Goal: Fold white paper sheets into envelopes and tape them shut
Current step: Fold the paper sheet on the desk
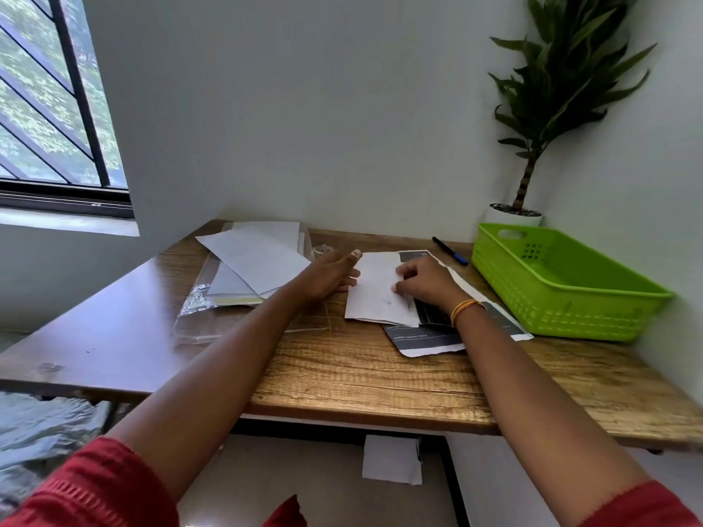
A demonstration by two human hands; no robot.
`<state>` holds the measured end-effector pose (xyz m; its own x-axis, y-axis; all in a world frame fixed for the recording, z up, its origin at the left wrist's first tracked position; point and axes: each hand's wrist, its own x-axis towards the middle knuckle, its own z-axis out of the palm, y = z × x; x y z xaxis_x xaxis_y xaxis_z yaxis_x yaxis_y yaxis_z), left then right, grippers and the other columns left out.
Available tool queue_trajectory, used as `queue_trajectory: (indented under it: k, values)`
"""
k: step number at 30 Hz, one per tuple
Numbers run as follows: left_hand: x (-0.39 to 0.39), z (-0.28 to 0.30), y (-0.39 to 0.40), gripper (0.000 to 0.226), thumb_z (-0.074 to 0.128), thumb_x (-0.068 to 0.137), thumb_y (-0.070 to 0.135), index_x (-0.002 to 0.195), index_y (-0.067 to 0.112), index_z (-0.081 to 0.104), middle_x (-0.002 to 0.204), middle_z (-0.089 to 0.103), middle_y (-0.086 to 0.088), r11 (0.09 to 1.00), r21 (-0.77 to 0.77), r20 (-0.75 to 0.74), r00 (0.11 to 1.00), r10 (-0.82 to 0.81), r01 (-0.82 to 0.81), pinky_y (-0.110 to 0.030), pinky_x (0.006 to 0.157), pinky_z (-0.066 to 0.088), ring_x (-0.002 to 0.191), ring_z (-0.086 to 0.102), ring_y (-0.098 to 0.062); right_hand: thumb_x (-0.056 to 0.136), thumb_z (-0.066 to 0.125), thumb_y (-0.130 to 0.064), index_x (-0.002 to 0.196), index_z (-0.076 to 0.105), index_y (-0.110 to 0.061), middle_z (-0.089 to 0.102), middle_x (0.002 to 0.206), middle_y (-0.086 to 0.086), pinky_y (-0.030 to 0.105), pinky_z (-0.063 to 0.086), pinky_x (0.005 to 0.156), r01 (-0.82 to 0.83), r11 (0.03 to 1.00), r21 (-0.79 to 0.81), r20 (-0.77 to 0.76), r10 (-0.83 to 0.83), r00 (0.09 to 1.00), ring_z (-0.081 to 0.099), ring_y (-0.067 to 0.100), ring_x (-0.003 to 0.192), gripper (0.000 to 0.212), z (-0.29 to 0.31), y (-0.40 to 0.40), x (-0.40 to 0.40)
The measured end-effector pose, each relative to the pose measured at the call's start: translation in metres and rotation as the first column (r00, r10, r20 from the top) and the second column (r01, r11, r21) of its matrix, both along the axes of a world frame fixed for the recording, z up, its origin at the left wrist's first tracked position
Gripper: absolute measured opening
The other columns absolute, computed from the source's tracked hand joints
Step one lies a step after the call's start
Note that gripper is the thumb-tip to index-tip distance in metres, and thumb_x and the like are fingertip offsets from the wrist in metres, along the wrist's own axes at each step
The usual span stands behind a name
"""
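A folded white paper sheet (374,294) lies on the wooden table (361,370), on top of a dark printed sheet (426,340). My left hand (331,275) lies at the paper's left edge, thumb raised and fingers stretched toward it. My right hand (426,283) rests on the paper's right side with curled fingers pressing down on it. Loose white sheets (255,260) sit in a stack to the left, partly on a clear plastic sleeve (198,302). A roll of clear tape (321,251) is half hidden behind my left hand.
A green plastic basket (563,287) stands at the table's right end, with a potted plant (532,184) behind it in the corner. A black pen (449,251) lies near the back edge. A folded white paper (392,460) lies on the floor under the table.
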<state>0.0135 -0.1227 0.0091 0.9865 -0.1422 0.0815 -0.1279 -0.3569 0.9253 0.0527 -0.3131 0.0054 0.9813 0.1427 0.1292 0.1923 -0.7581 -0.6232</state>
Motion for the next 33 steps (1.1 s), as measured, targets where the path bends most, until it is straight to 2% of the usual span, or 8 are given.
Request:
queue_trajectory:
  k: [3,5,13,17,22,27,30,33]
  values:
    - [0.004,0.001,-0.001,0.025,0.051,0.095,0.019,0.112,0.001,0.055,0.081,0.051,-0.008,0.988,-0.123,-0.032,0.996,0.086,-0.090,-0.036,0.075,0.048,0.074,0.052,-0.017,0.082,0.070,-0.019,0.125,0.061,-0.007,0.058,0.134,0.007,0.017,0.032,0.083,0.003,0.996,-0.088,0.025,-0.001,1.000,0.054,0.021,0.121,0.046,-0.001,0.002,-0.003]
    - [0.002,0.004,-0.002,0.014,0.051,0.093,0.014,0.106,0.009,0.050,0.083,0.047,-0.011,0.952,-0.256,-0.130,0.982,0.138,-0.168,-0.034,0.066,0.051,0.074,0.051,-0.021,0.083,0.069,-0.017,0.125,0.061,-0.006,0.058,0.135,0.008,0.017,0.032,0.084,0.006,0.996,-0.087,0.045,-0.002,0.999,0.054,0.021,0.122,0.045,0.000,0.003,-0.004]
    - [0.000,0.015,0.003,0.042,0.052,0.088,0.000,0.129,0.006,0.042,0.123,0.048,-0.031,0.816,-0.497,-0.407,0.910,0.082,-0.296,-0.045,0.087,0.048,0.109,0.054,-0.041,0.082,0.071,-0.016,0.123,0.062,-0.003,0.060,0.131,0.009,0.018,0.034,0.085,0.001,0.999,-0.042,0.061,0.002,0.998,0.055,0.021,0.120,0.044,0.001,0.003,-0.007]
    - [-0.001,0.014,0.004,0.037,0.049,0.086,-0.006,0.120,0.008,0.050,0.119,0.056,-0.028,0.739,-0.586,-0.446,0.894,0.050,-0.334,-0.041,0.089,0.049,0.101,0.059,-0.034,0.082,0.072,-0.014,0.122,0.062,-0.002,0.061,0.130,0.010,0.017,0.035,0.085,-0.006,1.000,-0.002,0.061,0.006,0.998,0.056,0.022,0.118,0.044,-0.001,0.003,-0.006]
    - [-0.003,0.012,-0.002,0.033,0.054,0.085,-0.010,0.116,0.001,0.052,0.123,0.053,-0.028,0.751,-0.570,-0.412,0.907,0.092,-0.335,-0.036,0.083,0.052,0.113,0.057,-0.034,0.080,0.072,-0.013,0.122,0.062,-0.003,0.061,0.128,0.010,0.025,0.041,0.093,-0.020,0.999,0.042,0.057,0.017,0.998,0.057,0.023,0.116,0.044,-0.002,0.004,-0.005]
    - [-0.003,0.007,-0.005,0.032,0.061,0.083,-0.009,0.113,0.000,0.055,0.102,0.060,-0.020,0.843,-0.433,-0.315,0.930,0.190,-0.318,-0.027,0.064,0.055,0.076,0.063,-0.023,0.078,0.075,-0.019,0.121,0.062,-0.005,0.062,0.126,0.009,0.024,0.043,0.089,-0.033,0.996,0.081,0.052,0.029,0.998,0.058,0.021,0.114,0.047,-0.004,0.006,-0.003]
    - [-0.001,0.006,-0.004,0.022,0.067,0.080,-0.004,0.098,0.004,0.060,0.086,0.061,-0.012,0.827,-0.452,-0.271,0.935,0.229,-0.334,-0.026,0.059,0.052,0.069,0.058,-0.018,0.078,0.076,-0.022,0.123,0.062,-0.005,0.063,0.127,0.010,0.029,0.046,0.095,-0.035,0.993,0.109,0.059,0.028,0.998,0.058,0.022,0.114,0.049,-0.005,0.007,-0.003]
    - [0.000,0.004,-0.005,0.028,0.069,0.080,0.001,0.107,0.003,0.061,0.087,0.061,-0.011,0.838,-0.431,-0.247,0.936,0.249,-0.336,-0.025,0.056,0.048,0.068,0.055,-0.017,0.079,0.075,-0.025,0.121,0.063,-0.007,0.064,0.123,0.010,0.027,0.046,0.087,-0.045,0.989,0.141,0.056,0.037,0.998,0.059,0.020,0.106,0.047,-0.006,0.010,-0.004]
